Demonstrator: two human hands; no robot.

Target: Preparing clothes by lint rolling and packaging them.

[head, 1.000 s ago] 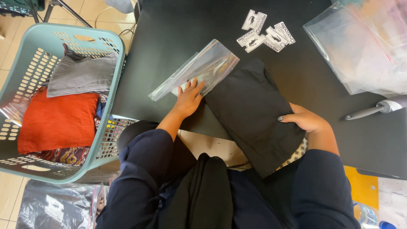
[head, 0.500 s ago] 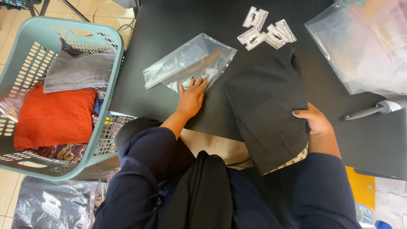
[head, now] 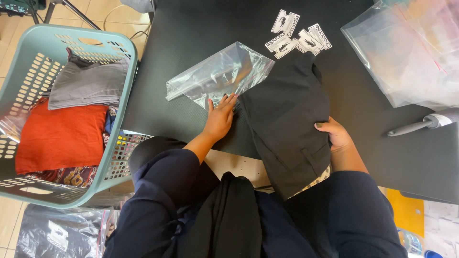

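Observation:
A folded black garment (head: 287, 124) lies on the black table (head: 191, 43), its lower end hanging over the near edge. My right hand (head: 334, 134) grips its right side, fingers curled onto the cloth. My left hand (head: 219, 118) lies flat, fingers spread, on the near edge of a clear plastic bag (head: 220, 75) that sits just left of the garment. The bag's right side touches the garment's top-left edge.
A teal laundry basket (head: 125, 91) with grey, orange and patterned clothes stands at the left. Several white tags (head: 296, 36) lie at the table's far side. A stack of clear bags (head: 406, 52) and a lint roller (head: 425, 124) are at the right.
The garment has slid up the table and a little left toward the bag. My left hand has stayed pressed on the bag, which has puffed up slightly.

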